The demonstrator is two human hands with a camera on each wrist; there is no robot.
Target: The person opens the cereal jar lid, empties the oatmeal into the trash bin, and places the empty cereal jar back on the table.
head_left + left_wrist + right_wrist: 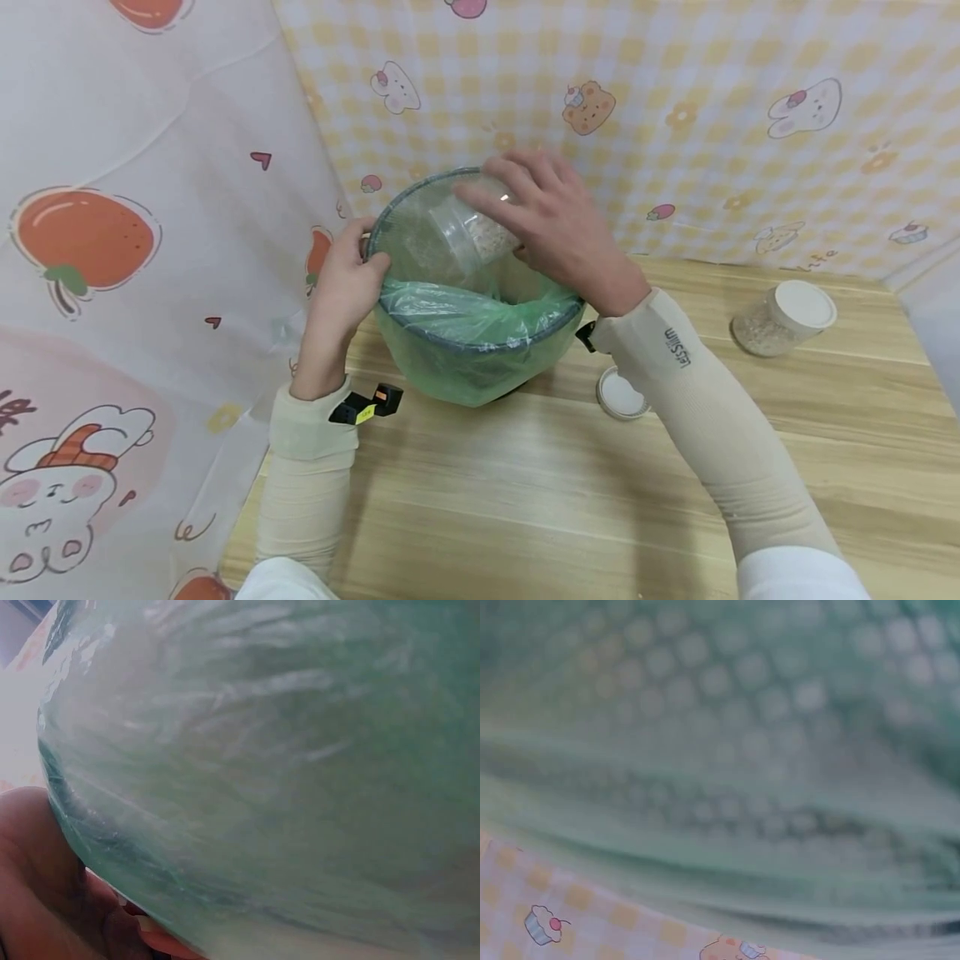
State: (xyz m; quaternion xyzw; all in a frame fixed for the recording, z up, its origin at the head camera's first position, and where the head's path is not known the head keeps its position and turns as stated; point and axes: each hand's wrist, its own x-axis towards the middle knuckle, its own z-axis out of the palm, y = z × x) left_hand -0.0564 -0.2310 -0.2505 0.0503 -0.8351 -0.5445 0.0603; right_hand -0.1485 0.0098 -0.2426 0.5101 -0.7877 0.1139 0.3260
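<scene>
1. Head view shows me a mesh bin [411, 190] on the wooden table [465, 500], with a green liner [472, 375] folded over its rim.
2. Right of the bin I see a loose white lid [622, 392] near the right sleeve [675, 367]; farther right stands a lidded jar [780, 318] of pale bits.
3. Checked cloth [720, 192] hangs behind, white printed cloth [172, 150] at left.
4. Green film blocks most of both wrist views, so I cannot see the jars there.
5. The open clear jar [487, 242] is tilted over on its side at the bin's mouth; the right hand [551, 212] reaches over, fingers curled round it.
6. The left hand [348, 279] pinches the rim; its outer fingers are partly hidden.
</scene>
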